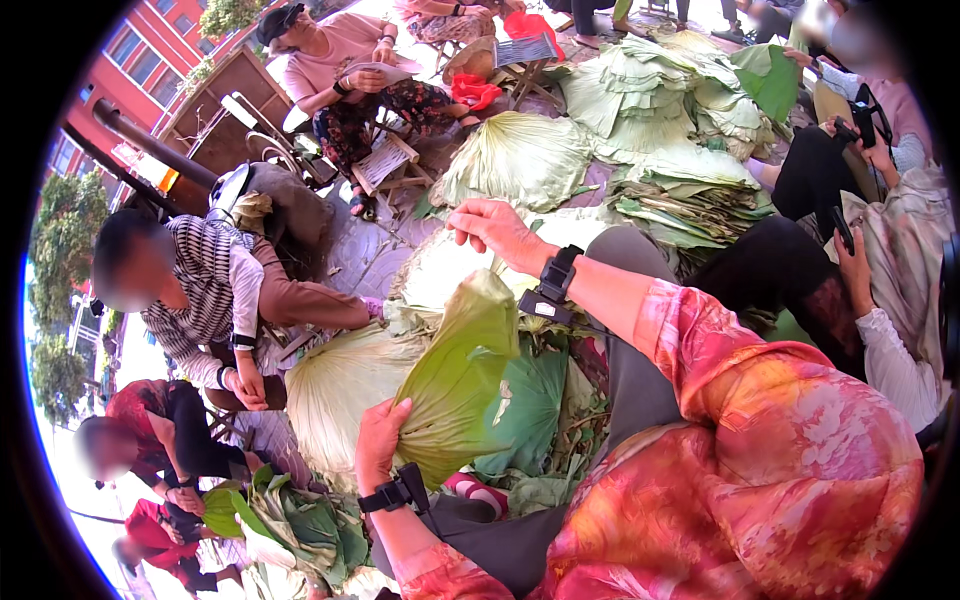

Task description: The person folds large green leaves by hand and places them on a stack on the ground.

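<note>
A yellow-green lotus leaf (457, 382) is gripped along its lower left edge by my left hand (380, 442), thumb on top. The leaf stands half folded over my lap. My right hand (499, 232) hovers beyond it, fingers loosely bent and holding nothing. Beneath that hand lies a bright pale stack of leaves (442, 270). Left of the held leaf spreads a broad pile of dried lotus leaves (345, 382). A darker blue-green leaf (532, 405) rests between my knees, partly covered by the held one.
Tall stacks of pale leaves (630, 97) and a layered bundle (690, 202) stand farther off. A person in a patterned vest (202, 247) sits at left. Another person's hand (855, 270) holds a phone at right. A folding stool (386, 161) and green leaves (307, 517) lie around.
</note>
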`<state>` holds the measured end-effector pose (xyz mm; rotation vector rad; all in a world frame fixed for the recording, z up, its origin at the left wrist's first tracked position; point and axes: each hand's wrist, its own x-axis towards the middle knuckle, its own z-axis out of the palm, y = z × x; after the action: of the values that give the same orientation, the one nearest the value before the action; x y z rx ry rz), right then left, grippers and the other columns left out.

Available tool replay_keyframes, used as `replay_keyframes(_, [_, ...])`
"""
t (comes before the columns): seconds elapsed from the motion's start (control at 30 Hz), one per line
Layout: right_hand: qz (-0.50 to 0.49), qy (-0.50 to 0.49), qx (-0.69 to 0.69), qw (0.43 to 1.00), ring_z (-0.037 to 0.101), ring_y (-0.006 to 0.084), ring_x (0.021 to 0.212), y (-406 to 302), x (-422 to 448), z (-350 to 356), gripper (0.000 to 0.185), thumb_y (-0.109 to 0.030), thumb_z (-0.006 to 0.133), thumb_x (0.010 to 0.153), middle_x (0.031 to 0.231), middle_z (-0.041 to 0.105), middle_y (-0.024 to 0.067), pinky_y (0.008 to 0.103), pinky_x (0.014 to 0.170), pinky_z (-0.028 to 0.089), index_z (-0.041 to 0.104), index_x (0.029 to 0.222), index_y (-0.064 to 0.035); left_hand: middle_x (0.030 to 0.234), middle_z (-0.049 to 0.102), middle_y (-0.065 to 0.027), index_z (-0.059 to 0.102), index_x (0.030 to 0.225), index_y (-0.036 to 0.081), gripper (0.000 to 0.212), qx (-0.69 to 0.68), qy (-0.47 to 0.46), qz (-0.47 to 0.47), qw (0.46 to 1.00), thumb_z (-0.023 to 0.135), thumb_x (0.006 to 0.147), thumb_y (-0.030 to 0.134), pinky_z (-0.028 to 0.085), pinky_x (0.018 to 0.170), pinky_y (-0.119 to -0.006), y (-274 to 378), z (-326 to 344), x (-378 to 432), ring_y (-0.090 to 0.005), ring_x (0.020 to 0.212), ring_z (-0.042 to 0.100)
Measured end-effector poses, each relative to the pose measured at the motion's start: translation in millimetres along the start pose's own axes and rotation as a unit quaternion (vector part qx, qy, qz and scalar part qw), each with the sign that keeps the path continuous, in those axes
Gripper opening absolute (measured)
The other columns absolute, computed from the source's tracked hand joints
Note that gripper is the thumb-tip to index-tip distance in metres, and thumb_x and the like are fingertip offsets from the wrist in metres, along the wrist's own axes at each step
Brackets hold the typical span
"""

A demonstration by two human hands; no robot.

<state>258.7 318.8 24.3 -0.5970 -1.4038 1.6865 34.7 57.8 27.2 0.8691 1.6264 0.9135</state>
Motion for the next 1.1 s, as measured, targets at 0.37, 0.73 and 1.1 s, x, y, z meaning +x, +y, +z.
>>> replay_keyframes(0.37, [-0.133, -0.426, -0.371, 0.814, 0.058, 0.0322, 0.094, 64.9, -69.4, 71.3, 0.047, -0.028, 0.07, 0.071, 0.098, 0.063, 0.0148, 0.0405, 0.08, 0.046, 0.056, 0.11, -0.0064, 0.08, 0.062, -0.0001, 0.064, 0.095, -0.003, 0.022, 0.139, 0.044, 0.04, 0.989, 0.056, 0.088, 0.016, 0.043, 0.067, -0.022, -26.1, 3.0, 5.0, -0.0063, 0.071, 0.053])
replay_keyframes(0.73, [0.199, -0.391, -0.128, 0.89, 0.06, 0.0133, 0.062, 65.3, -60.1, 75.8, 0.026, -0.027, 0.06, 0.084, 0.065, 0.061, 0.0062, 0.0276, 0.055, 0.048, 0.058, 0.079, -0.0023, 0.098, 0.061, -0.0096, 0.055, 0.11, -0.005, 0.03, -0.065, 0.318, 0.063, 0.944, 0.056, 0.087, 0.016, 0.047, 0.073, -0.026, -21.8, -1.2, 11.5, -0.0133, 0.081, 0.058])
replay_keyframes(1.1, [0.022, -0.172, -0.262, 0.949, 0.06, 0.0235, 0.059, 80.3, -72.9, 77.4, 0.034, -0.036, 0.066, 0.078, 0.069, 0.063, 0.0114, 0.0333, 0.057, 0.047, 0.06, 0.08, -0.0018, 0.104, 0.061, -0.0116, 0.051, 0.109, 0.001, 0.027, -0.417, 0.119, -0.028, 0.901, 0.05, 0.085, 0.011, 0.049, 0.081, -0.039, -36.6, 33.1, 40.7, -0.0263, 0.092, 0.06])
